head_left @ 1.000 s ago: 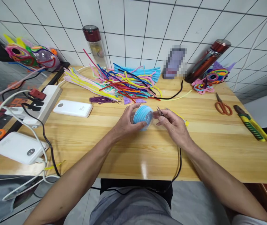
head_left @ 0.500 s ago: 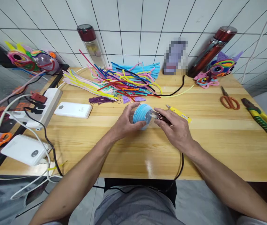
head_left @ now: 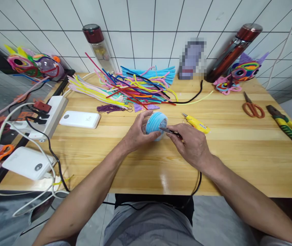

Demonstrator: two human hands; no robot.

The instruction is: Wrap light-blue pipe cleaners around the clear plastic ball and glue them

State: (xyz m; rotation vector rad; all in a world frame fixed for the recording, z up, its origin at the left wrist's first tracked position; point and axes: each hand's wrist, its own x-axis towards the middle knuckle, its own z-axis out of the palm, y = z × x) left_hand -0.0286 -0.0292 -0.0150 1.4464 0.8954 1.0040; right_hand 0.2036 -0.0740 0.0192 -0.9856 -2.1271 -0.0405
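Observation:
Held above the middle of the table is a clear, round piece wrapped in light blue strands (head_left: pixel 153 123), its open end turned to the right. My left hand (head_left: pixel 140 131) grips it from the left, thumb along the bottom and fingers over the far side. My right hand (head_left: pixel 192 141) is closed on a small dark tool with metal tips (head_left: pixel 170 131); the tips touch or nearly touch the near edge of the open end. Just beyond my right hand lies a yellow glue gun (head_left: pixel 197 124).
Colourful pipe cleaners (head_left: pixel 138 85) lie in a heap at the back. Orange-handled scissors (head_left: pixel 253 108) and green-yellow pliers (head_left: pixel 288 127) rest on the right. A white power bank (head_left: pixel 79 119), a power strip (head_left: pixel 52 116) and cables occupy the left. Bottles stand by the wall.
The tool in my right hand has moved slightly left and down against the blue piece, and its tips look closer together. My left hand still holds the piece.

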